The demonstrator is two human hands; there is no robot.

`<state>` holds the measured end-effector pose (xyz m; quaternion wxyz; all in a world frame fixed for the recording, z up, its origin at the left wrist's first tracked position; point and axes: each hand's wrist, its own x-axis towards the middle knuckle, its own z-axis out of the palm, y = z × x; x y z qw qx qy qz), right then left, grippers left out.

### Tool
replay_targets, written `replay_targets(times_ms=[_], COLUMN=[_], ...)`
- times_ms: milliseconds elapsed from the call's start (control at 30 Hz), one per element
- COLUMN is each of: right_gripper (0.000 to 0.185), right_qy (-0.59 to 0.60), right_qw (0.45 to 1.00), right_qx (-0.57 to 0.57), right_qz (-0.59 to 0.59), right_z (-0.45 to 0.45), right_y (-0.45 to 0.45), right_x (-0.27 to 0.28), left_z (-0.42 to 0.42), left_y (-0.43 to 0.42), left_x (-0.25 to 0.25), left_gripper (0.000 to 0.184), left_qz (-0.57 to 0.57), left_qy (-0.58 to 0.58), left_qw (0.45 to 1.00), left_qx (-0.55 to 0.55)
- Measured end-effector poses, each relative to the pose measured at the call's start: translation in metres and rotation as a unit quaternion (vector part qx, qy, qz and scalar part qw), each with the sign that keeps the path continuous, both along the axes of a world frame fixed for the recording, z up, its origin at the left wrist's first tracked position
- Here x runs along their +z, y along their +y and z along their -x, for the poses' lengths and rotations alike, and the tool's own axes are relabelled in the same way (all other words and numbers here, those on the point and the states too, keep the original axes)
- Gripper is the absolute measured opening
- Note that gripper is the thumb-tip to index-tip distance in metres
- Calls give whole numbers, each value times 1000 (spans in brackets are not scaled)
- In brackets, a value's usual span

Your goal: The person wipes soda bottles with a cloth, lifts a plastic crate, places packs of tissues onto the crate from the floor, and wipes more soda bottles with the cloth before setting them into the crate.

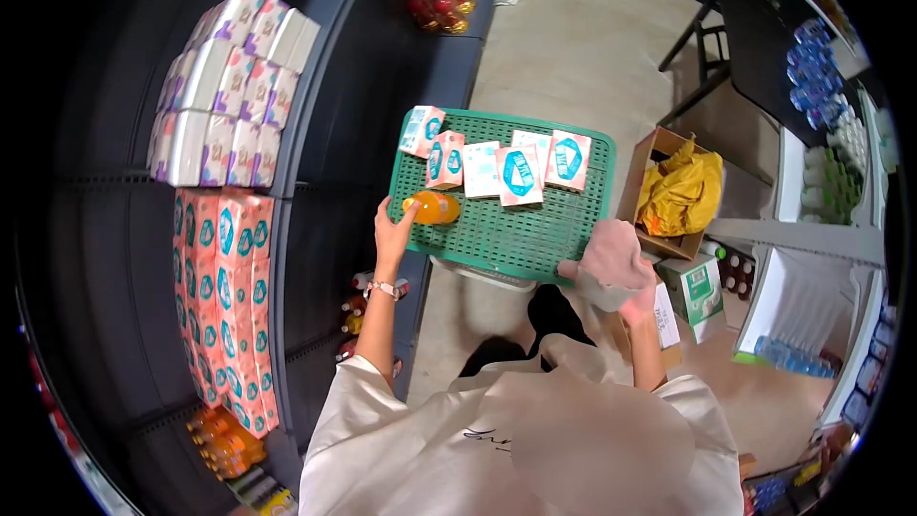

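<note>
My left hand has its fingers closed at the cap of a bottle of orange drink, which lies at the left edge of a green plastic basket. Several pink-and-white tissue packs with blue labels sit in the basket's far half. On the right, my right hand is closed around a bunched pink and grey cloth, just off the basket's near right corner. The cloth hides most of its fingers.
Left, dark shelves hold stacked white tissue packs, pink packs and orange bottles. A cardboard box with a yellow bag stands right of the basket. Beyond are a green-and-white carton and a white rack.
</note>
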<state>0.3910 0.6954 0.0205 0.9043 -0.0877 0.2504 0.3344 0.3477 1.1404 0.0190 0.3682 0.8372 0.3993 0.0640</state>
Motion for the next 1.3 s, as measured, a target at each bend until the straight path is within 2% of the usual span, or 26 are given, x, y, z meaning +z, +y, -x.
replay_targets(times_ms=[33,67,100,133,200,267,333,400,467,500,633,733,867,1000,1033,1133,1167,1233,1267,1300], right_gripper=[55,57,58,59,60,61,61,60,60,60,57,53,49,46,45,44,37,32,30,26], right_qy=[-8,-19,-30,-46,-70,-79,-81,-72,-63,-76,-101,-99,-105,-168,-201,-367,-492,-691,-773,-787], right_qw=[1000,999,999,997,992,981,967,946,919,909,840,813,755,662,642,588,562,478,424,410], right_qx=[11,24,36,54,105,172,237,310,378,398,516,567,643,727,737,721,663,530,450,429], right_qz=[10,18,24,12,-20,-45,-50,-64,-91,-92,-134,-89,-72,-73,-64,22,-49,-116,-145,-168], right_z=[-1,-3,-6,-9,-8,1,20,51,85,111,222,306,416,505,522,564,570,576,575,574], right_y=[3,7,17,29,59,93,127,155,187,201,222,214,184,147,139,119,118,107,99,94], right_x=[-2,-7,-8,-10,0,1,9,18,23,33,62,42,80,149,167,219,224,273,301,319], left_z=[6,12,22,37,56,98,142,192,246,273,385,460,530,601,617,655,665,676,680,681], left_y=[-2,-8,-10,-11,-63,-88,-84,-74,-72,-77,-113,-146,-197,-242,-253,-282,-290,-305,-314,-322], left_x=[1,11,26,42,126,147,197,246,289,305,329,340,358,370,375,386,390,401,406,411], left_gripper=[74,63,52,42,32,29,28,24,23,23,24,22,17,13,13,15,16,15,15,17], left_qz=[-35,133,338,514,726,755,770,690,643,622,569,527,522,389,345,302,290,265,254,241], left_qy=[-59,-184,-298,-395,-366,-402,-504,-651,-733,-756,-803,-837,-838,-883,-888,-888,-894,-905,-909,-912], left_qw=[997,965,860,690,486,466,312,252,172,149,91,96,75,147,163,151,145,142,138,142], left_qx=[33,130,238,320,320,225,235,190,141,141,154,110,141,218,256,311,309,301,299,299])
